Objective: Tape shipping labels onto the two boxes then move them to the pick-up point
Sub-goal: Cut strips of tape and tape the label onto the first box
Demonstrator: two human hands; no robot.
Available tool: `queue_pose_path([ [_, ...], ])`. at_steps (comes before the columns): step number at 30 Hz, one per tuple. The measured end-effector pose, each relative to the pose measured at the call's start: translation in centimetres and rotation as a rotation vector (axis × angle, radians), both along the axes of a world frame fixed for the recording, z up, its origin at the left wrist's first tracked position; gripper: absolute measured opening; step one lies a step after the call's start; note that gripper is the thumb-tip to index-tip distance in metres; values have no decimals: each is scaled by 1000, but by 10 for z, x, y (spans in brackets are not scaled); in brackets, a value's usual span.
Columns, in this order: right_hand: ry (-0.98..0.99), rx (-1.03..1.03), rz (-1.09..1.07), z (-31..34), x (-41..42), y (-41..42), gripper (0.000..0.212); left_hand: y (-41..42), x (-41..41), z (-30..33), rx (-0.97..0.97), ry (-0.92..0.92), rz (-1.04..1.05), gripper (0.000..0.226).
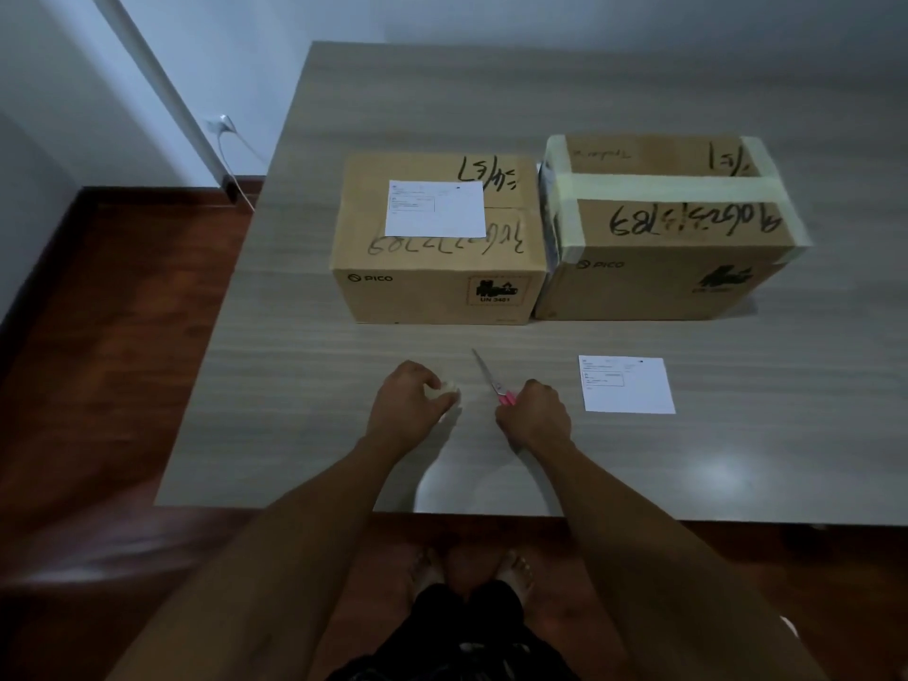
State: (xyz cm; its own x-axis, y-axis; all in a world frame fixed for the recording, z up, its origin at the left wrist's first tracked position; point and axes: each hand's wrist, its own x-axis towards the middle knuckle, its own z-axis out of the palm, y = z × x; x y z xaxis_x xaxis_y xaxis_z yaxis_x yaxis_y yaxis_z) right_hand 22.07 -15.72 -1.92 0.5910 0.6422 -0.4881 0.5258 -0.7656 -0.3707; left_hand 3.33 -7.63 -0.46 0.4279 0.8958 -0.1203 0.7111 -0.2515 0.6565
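**Hands on tape and scissors, one label lying loose**

The left hand (410,403) is curling around a pale roll of tape (446,391) on the table (295,385). The right hand (533,415) is gripping the pink handles of the scissors (493,378), blades pointing away toward the boxes. The left box (437,243) is carrying a label (436,208) lying on its top. The right box (663,228), banded with pale tape, is sitting just beside it. A second label (626,384) is lying flat on the table, near the right hand.
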Motion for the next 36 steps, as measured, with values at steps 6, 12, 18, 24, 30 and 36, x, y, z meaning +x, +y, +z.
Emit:
queue_pose_path([
  [6, 66, 134, -65, 14, 6, 6, 17, -1, 5, 14, -28, -42, -10, 26],
  [12, 439, 518, -44, 69, 18, 36, 18, 13, 20, 42, -60, -182, 21, 25],
  [18, 500, 610, 80, 123, 27, 66, 22, 31, 38, 79, 1, -298, 20, 28],
  [24, 493, 681, 156, 148, 39, 83, 22, 48, 50, 104, 3, -322, -31, 31],
  [30, 391, 689, 244, 158, 46, 96, 3, 57, 55, 114, -45, -384, -92, 50],
  [36, 301, 747, 293, 161, 47, 108, 7, 64, 67, 118, -230, -512, 8, 80],
])
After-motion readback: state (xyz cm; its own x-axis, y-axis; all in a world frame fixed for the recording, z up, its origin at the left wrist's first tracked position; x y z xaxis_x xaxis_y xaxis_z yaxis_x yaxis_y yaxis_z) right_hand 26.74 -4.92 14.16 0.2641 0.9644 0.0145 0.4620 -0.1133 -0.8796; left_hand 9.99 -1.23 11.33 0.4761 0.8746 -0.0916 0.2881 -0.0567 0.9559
